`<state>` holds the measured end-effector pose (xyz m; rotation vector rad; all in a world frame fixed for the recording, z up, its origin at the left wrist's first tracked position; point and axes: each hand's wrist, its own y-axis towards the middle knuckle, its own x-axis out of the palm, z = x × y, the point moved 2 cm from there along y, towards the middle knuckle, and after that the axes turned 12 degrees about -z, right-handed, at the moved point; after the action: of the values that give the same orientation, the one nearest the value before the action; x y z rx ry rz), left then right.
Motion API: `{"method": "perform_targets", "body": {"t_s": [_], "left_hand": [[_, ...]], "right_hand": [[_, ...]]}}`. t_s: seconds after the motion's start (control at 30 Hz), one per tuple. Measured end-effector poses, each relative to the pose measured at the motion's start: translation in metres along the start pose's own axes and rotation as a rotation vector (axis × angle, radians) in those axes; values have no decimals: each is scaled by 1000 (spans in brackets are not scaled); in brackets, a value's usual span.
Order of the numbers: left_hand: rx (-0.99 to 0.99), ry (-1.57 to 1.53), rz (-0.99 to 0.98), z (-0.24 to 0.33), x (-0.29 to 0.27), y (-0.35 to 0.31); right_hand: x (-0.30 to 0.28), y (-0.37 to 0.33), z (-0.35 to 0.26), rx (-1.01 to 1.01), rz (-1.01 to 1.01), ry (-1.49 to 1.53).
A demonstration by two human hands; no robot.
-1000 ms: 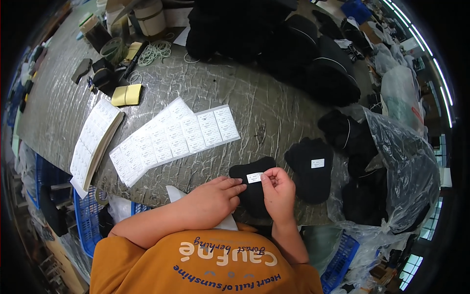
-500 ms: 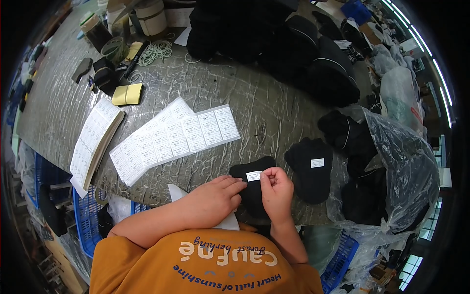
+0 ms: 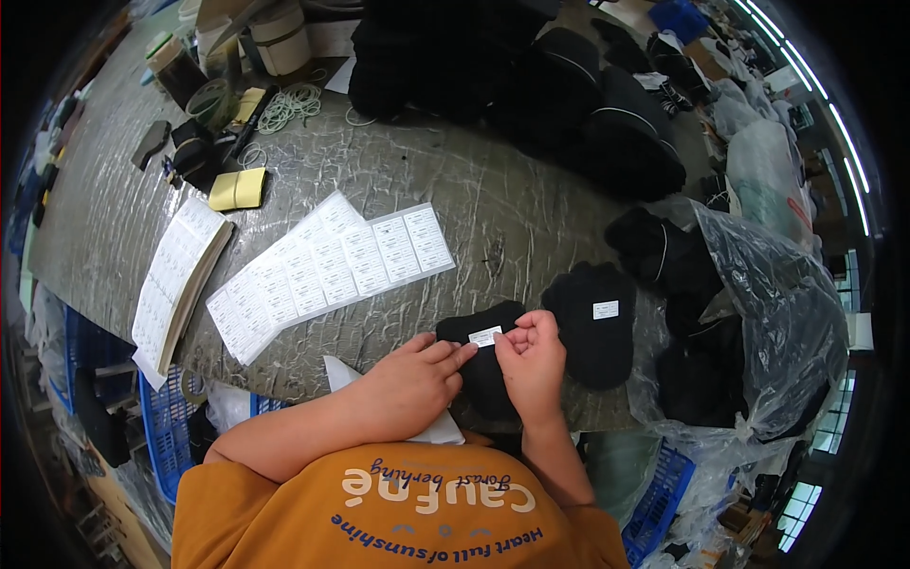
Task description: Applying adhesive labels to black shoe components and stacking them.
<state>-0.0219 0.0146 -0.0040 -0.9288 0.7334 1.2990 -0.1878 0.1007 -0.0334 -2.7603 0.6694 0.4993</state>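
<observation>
A white sticker label (image 3: 486, 337) lies slantwise on a flat, rounded black fabric piece (image 3: 493, 384) at the table's near edge. My right hand (image 3: 533, 365) pinches the label's right end between thumb and forefinger. From the other side my left hand (image 3: 417, 379) rests on the fabric, its fingers stretched out and a fingertip at the label's left end. Just to the right lies a second black fabric piece (image 3: 590, 351) bearing its own white label (image 3: 606, 310). What kind of article the black pieces are, I cannot tell. Overlapping sheets of white labels (image 3: 332, 275) lie to the left.
A thick pad of printed sheets (image 3: 180, 280) sits farther left, near a yellow pad (image 3: 237, 190). Pale elastic bands (image 3: 289, 109) and jars (image 3: 175, 66) stand behind. Banded black bundles (image 3: 607, 133) fill the back; a clear plastic bag (image 3: 777, 313) occupies the right. Blue crates (image 3: 166, 427) flank me below.
The whole view has shifted slightly. My left fingertip has come against the label's left end, and my right hand still holds the other end.
</observation>
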Motion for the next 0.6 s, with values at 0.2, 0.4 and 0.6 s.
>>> {"method": "perform_targets", "body": {"t_s": [0.2, 0.4, 0.6], "left_hand": [[1, 24, 8, 0, 1, 2], [-6, -22, 49, -2, 3, 1], [21, -325, 131, -9, -5, -6]], "right_hand": [[-1, 4, -9, 58, -6, -207], [-5, 5, -4, -32, 69, -478], [-7, 2, -6, -134, 99, -392]]}}
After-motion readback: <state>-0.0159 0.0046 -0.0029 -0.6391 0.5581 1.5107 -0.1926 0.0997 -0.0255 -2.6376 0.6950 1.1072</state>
